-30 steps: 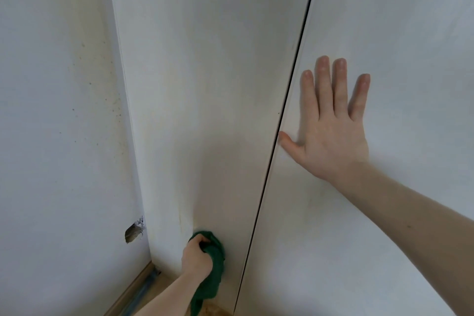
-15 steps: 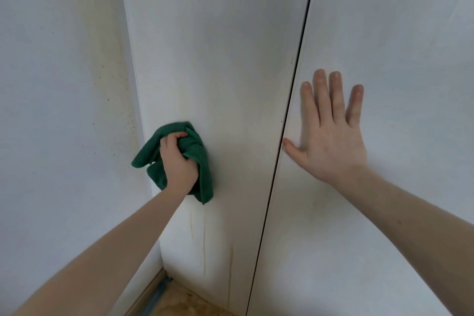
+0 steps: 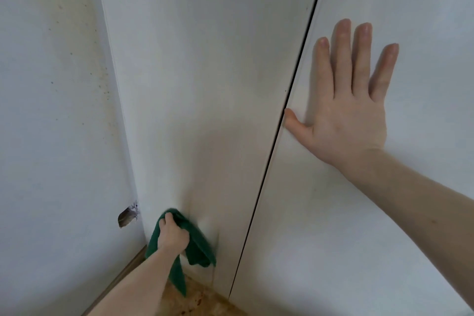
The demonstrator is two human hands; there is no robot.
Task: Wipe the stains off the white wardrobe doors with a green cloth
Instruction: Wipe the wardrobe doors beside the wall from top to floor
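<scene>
Head view: The left hand (image 3: 171,236) gripped the green cloth (image 3: 198,246), fingers curled round it, and held it against the left wardrobe door (image 3: 205,84) near that door's bottom edge, just above the floor (image 3: 205,303). Loose ends of the cloth hung below the hand. The right hand (image 3: 348,108) lay flat on the right wardrobe door (image 3: 384,238), fingers straight and spread, thumb at the gap between the doors. A side wall (image 3: 51,136) with a small hole (image 3: 127,217) stood to the left.

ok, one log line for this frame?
left hand grips green cloth | low on left door | right hand flat on right door
</scene>
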